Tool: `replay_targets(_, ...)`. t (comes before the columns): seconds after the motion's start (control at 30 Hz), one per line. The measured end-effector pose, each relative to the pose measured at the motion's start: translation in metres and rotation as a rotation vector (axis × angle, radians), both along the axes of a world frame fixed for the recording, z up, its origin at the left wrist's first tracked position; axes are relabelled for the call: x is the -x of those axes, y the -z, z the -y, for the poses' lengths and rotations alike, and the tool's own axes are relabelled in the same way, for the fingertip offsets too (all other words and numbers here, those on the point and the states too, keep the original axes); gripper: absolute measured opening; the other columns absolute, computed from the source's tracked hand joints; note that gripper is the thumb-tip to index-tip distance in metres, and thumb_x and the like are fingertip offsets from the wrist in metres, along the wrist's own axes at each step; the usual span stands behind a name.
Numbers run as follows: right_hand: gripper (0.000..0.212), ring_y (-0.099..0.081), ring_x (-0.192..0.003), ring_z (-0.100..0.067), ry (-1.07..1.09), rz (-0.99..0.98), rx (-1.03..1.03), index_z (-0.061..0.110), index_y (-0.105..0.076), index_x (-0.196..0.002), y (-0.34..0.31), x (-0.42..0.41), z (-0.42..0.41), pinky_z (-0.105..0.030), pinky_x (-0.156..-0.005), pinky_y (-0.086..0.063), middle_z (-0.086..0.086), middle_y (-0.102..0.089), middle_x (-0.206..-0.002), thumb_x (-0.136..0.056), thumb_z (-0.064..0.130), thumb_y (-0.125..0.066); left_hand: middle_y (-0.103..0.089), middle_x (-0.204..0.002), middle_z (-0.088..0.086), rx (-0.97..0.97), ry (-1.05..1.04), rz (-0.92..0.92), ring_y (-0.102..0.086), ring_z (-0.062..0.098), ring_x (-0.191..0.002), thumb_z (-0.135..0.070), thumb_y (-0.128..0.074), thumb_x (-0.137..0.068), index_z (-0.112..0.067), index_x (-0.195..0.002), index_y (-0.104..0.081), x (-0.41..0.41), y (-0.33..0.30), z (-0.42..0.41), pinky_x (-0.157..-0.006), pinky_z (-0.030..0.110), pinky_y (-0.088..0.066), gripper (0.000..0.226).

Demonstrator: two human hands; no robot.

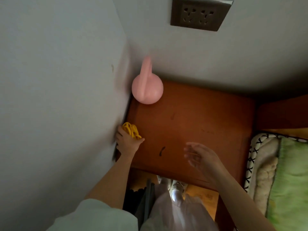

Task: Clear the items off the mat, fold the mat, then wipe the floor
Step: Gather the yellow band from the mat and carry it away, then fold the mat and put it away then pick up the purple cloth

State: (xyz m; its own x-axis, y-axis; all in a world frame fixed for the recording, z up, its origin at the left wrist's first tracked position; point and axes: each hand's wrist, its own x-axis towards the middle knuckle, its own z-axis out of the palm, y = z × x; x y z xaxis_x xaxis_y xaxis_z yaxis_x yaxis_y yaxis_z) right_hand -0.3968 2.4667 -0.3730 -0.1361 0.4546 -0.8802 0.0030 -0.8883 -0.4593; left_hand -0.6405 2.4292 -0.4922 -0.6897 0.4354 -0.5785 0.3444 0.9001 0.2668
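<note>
My left hand (128,142) is clamped on the bundled yellow cord (131,130) at the left edge of the reddish-brown wooden cabinet top (191,124). Right hand (198,155) hovers, fingers spread. Risk: loops spill; pink plastic kettlebell (147,88) sits at the back-left corner.
</note>
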Motion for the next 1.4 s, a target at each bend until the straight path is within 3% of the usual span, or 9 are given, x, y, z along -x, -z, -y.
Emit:
replay_targets(0.53, 0.022, -0.059, -0.072, -0.018, -0.022, -0.017, -0.024, 0.011, -0.063, -0.094, -0.017, 0.008, 0.0, -0.026, -0.061, -0.046, -0.007, -0.065, -0.086, -0.097, 0.009, -0.042, -0.019, -0.153, 0.015, -0.095, -0.06, 0.093, -0.024, 0.036, -0.138, -0.058, -0.079, -0.059, -0.018, -0.148, 0.007, -0.001, -0.024, 0.004, -0.109, 0.056, -0.026, 0.13)
replay_targets(0.83, 0.023, -0.06, -0.072, -0.017, -0.003, -0.005, -0.038, 0.011, -0.064, -0.097, -0.052, -0.004, 0.007, -0.025, -0.062, -0.047, -0.007, -0.066, -0.087, -0.098, 0.009, -0.041, -0.026, -0.15, 0.017, -0.183, -0.158, 0.099, -0.028, 0.033, -0.137, -0.033, -0.068, -0.083, -0.006, -0.146, -0.017, -0.002, -0.06, 0.019, -0.11, 0.045, -0.03, 0.085)
replay_targets(1.0, 0.023, -0.062, -0.078, -0.019, 0.02, -0.016, -0.071, 0.01, -0.063, -0.101, -0.086, -0.019, 0.018, -0.027, -0.066, -0.049, -0.008, -0.066, -0.092, -0.098, 0.011, -0.041, -0.042, -0.14, 0.015, -0.274, -0.292, 0.179, -0.044, 0.03, -0.126, -0.01, -0.058, -0.089, -0.004, -0.137, -0.036, -0.019, -0.105, 0.048, -0.102, 0.038, -0.038, 0.053)
replay_targets(1.1, 0.023, -0.062, -0.079, -0.019, 0.057, -0.05, -0.094, 0.009, -0.062, -0.105, -0.114, -0.029, 0.025, -0.027, -0.067, -0.05, -0.008, -0.066, -0.094, -0.098, 0.013, -0.041, -0.059, -0.118, 0.014, -0.413, -0.436, 0.324, -0.057, 0.027, -0.109, -0.002, -0.051, -0.091, -0.005, -0.112, -0.055, -0.044, -0.151, 0.061, -0.091, 0.033, -0.044, 0.022)
replay_targets(1.2, 0.023, -0.063, -0.078, -0.017, 0.102, -0.07, -0.138, 0.009, -0.062, -0.106, -0.147, -0.043, 0.03, -0.027, -0.067, -0.05, -0.007, -0.067, -0.093, -0.098, 0.015, -0.042, -0.066, -0.096, 0.006, -0.512, -0.458, 0.539, -0.062, 0.014, -0.084, 0.0, -0.049, -0.091, -0.009, -0.103, -0.061, -0.073, -0.209, 0.061, -0.079, 0.028, -0.047, 0.019)
replay_targets(1.4, 0.022, -0.064, -0.072, -0.015, 0.285, -0.115, -0.307, 0.011, -0.063, -0.101, -0.209, -0.095, 0.044, -0.026, -0.063, -0.049, -0.005, -0.068, -0.086, -0.098, 0.014, -0.041, -0.068, -0.09, 0.005, -0.665, -0.289, 0.906, -0.065, 0.018, -0.086, -0.006, -0.042, -0.096, -0.015, -0.097, -0.061, -0.118, -0.327, 0.039, -0.076, 0.029, -0.05, 0.021)
